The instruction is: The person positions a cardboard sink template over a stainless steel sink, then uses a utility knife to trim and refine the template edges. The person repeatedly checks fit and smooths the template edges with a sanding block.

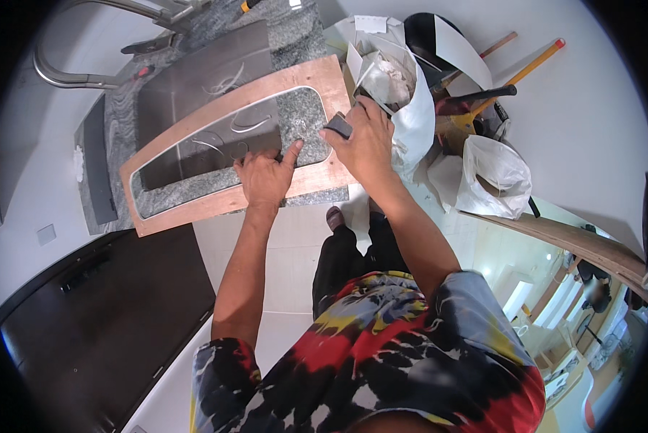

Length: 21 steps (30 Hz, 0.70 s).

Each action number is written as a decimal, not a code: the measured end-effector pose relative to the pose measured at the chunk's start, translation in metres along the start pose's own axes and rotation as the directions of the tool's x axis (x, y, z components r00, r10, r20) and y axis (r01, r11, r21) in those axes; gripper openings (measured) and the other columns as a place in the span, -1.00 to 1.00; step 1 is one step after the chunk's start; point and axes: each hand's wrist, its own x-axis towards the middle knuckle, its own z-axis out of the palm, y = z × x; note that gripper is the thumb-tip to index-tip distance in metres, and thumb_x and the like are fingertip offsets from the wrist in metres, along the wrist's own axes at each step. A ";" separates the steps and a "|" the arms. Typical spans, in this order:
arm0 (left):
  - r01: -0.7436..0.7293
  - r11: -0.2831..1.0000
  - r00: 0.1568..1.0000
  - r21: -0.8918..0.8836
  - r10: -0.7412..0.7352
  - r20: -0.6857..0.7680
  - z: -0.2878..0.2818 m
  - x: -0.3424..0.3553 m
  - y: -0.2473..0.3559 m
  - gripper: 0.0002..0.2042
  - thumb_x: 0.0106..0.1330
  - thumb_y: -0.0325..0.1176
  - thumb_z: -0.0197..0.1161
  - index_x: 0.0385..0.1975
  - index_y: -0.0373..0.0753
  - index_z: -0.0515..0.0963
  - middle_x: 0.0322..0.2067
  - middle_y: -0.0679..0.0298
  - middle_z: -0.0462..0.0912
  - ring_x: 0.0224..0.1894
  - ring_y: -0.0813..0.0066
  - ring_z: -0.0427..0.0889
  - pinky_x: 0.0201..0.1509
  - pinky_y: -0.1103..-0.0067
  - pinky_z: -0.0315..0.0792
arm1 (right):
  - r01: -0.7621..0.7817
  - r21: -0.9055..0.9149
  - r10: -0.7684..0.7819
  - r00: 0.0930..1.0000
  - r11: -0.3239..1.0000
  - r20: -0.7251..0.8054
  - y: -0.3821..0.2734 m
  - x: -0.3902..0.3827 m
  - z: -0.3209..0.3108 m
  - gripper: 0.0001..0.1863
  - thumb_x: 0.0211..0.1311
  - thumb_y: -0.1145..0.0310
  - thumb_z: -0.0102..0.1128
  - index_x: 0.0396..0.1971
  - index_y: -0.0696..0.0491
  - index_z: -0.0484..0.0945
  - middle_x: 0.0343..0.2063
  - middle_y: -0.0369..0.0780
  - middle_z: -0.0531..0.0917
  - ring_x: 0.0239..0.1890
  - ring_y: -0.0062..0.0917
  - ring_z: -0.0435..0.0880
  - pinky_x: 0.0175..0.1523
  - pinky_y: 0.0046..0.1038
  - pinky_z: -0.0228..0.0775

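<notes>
A flat wooden frame with one curved long side and a pale-edged cutout lies across a grey stone counter. My left hand grips its near rail, fingers over the inner edge and thumb stretched to the right. At the frame's right end, my right hand holds a small dark sanding block between thumb and fingers, against the inner edge of the cutout. Thin curled white shavings lie on the dark panel that shows through and behind the frame.
Right of the counter stand an open white sack and a smaller white bag. Long-handled tools, one with a yellow handle, lean there. A curved metal faucet rises at the far left, above a dark cabinet front.
</notes>
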 end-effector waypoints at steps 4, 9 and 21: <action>0.008 1.000 0.999 -0.022 -0.009 -0.038 0.001 0.003 -0.001 -0.24 0.35 0.42 0.10 -0.38 -0.32 0.79 -0.34 -0.13 0.75 -0.01 -0.10 0.66 0.42 -0.04 0.16 | -0.025 0.019 0.023 0.995 0.999 0.097 -0.008 -0.055 -0.012 -0.37 -0.01 0.07 0.60 -0.07 0.20 0.57 0.16 0.04 0.56 0.25 -0.02 0.49 0.28 -0.03 0.26; 0.026 0.999 1.000 -0.032 -0.026 -0.005 0.000 0.002 -0.003 -0.24 0.33 0.42 0.13 -0.32 -0.32 0.81 -0.29 -0.04 0.78 0.06 -0.01 0.65 0.47 -0.06 0.11 | 0.007 -0.026 -0.006 0.998 1.000 0.064 0.006 0.029 0.009 -0.38 -0.01 0.06 0.61 -0.08 0.21 0.60 0.06 -0.02 0.59 0.17 -0.10 0.56 0.21 -0.02 0.32; 0.019 0.987 0.991 -0.159 -0.040 -0.129 0.002 -0.003 -0.012 -0.39 0.35 0.18 0.30 0.05 -0.32 0.65 0.07 -0.06 0.68 0.19 -0.04 0.57 0.45 -0.05 0.13 | -0.137 0.008 0.134 0.981 0.991 0.143 -0.011 -0.070 -0.026 -0.39 0.08 0.16 0.56 0.00 0.23 0.52 -0.11 0.03 0.63 -0.05 -0.04 0.66 0.00 -0.09 0.49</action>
